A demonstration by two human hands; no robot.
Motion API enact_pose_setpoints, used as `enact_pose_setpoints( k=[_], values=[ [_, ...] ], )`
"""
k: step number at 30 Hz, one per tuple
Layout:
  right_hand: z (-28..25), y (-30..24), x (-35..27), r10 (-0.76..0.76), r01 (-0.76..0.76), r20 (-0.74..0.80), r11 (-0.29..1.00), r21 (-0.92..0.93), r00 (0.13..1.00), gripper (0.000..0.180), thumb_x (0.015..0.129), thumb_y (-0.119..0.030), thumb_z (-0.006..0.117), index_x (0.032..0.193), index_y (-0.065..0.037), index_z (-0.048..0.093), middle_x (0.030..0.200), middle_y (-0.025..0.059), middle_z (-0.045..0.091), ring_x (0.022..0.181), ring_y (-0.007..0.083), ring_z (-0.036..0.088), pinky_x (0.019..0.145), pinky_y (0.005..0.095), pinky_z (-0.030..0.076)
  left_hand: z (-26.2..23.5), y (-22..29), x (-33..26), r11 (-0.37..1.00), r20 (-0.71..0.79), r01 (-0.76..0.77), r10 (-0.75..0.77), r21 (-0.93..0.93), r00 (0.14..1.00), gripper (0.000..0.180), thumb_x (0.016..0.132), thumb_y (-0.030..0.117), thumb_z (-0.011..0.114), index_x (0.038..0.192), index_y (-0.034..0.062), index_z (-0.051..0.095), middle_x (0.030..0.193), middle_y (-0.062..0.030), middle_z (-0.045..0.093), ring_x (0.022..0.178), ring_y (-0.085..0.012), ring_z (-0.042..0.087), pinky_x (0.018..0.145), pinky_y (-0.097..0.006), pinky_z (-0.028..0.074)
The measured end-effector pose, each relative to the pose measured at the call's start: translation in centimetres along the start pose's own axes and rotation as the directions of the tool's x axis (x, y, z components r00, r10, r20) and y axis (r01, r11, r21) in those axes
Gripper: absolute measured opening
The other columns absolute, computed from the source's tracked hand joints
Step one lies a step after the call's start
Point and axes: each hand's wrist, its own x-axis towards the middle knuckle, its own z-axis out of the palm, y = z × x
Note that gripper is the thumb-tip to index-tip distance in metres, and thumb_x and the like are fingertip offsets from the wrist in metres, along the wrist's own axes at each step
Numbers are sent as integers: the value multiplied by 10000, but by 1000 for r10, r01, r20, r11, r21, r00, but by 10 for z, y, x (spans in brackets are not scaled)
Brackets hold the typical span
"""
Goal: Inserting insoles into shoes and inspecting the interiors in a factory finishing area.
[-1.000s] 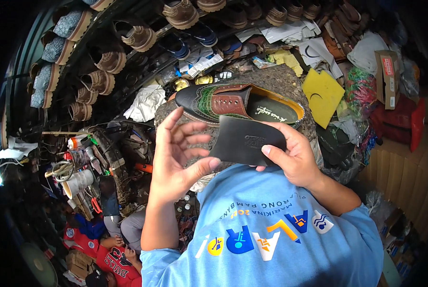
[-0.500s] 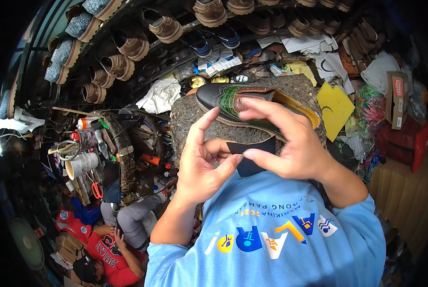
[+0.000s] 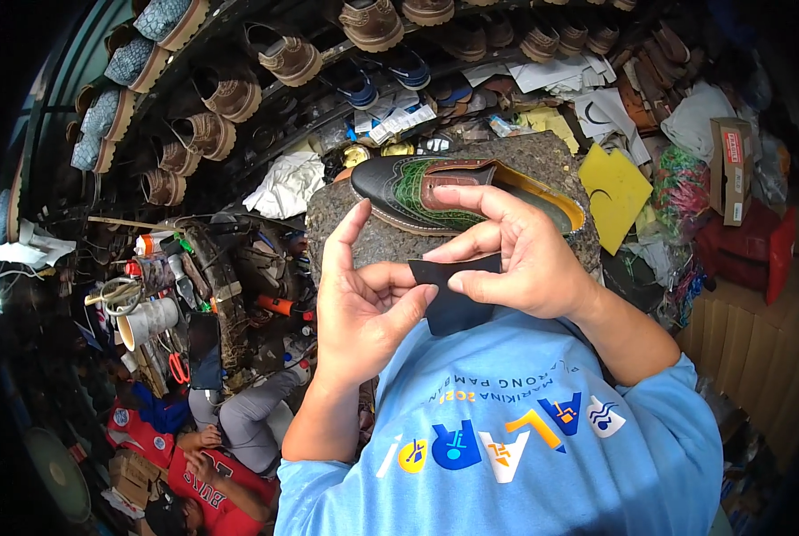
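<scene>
A small piece of black sheet material (image 3: 458, 299) with a curved upper edge is held between my two hands, close to my shirt. My left hand (image 3: 368, 299) pinches its left end between thumb and fingers, with the index finger raised. My right hand (image 3: 520, 259) grips the right end with the thumb on the near face and fingers behind. Just beyond my hands lies a shoe (image 3: 399, 183) in black, green and brown with a yellowish lining, toe to the left. It rests on a rough grey block (image 3: 328, 237); my right fingers overlap its side in the picture.
Finished shoes (image 3: 283, 55) line racks at the back and left. Yellow sheet pieces (image 3: 616, 192) and a cardboard box (image 3: 730, 170) lie at right. Left are a white cup (image 3: 147, 323), orange-handled scissors (image 3: 178, 366) and clutter. A person in red (image 3: 216, 487) sits lower left.
My right fingers have closed in on the black piece, the middle finger now behind its upper edge. The whole view has shifted slightly, moving the scene a little left.
</scene>
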Motion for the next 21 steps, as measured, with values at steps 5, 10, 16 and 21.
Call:
enact_pose_setpoints(
  k=[5,10,16,21],
  values=[
    [-8,2,-4,140,-129,-28,961,246,990,829,820,44,811,1519,33,366,1197,148,711,1090,189,712,927,328,582,-2,-5,5,996,-30,56,-58,-68,998,931,835,-116,779,1583,-26,232,843,-116,716,723,-143,702,687,-257,593],
    [-10,3,-28,297,-291,6,931,220,955,850,864,55,770,1556,-24,283,1129,157,725,1068,183,709,892,328,590,-15,-11,3,991,-51,64,-71,-113,996,854,830,-82,799,1534,-18,320,1045,-150,729,861,-175,723,753,-296,596],
    [-5,10,-31,327,-334,99,939,77,940,751,913,61,729,1521,-43,301,1135,140,718,1018,149,702,860,297,580,-21,47,14,263,670,-657,51,707,741,430,631,17,856,1015,69,670,1583,-223,454,1479,-467,397,1119,-524,441],
    [-2,2,-34,306,-333,176,930,154,936,713,940,-16,739,1502,-6,301,1071,145,724,979,133,690,857,290,564,-13,41,18,276,805,-765,-62,582,591,330,647,22,800,923,69,625,1393,-157,610,1264,-398,592,1008,-504,503]
  ],
)
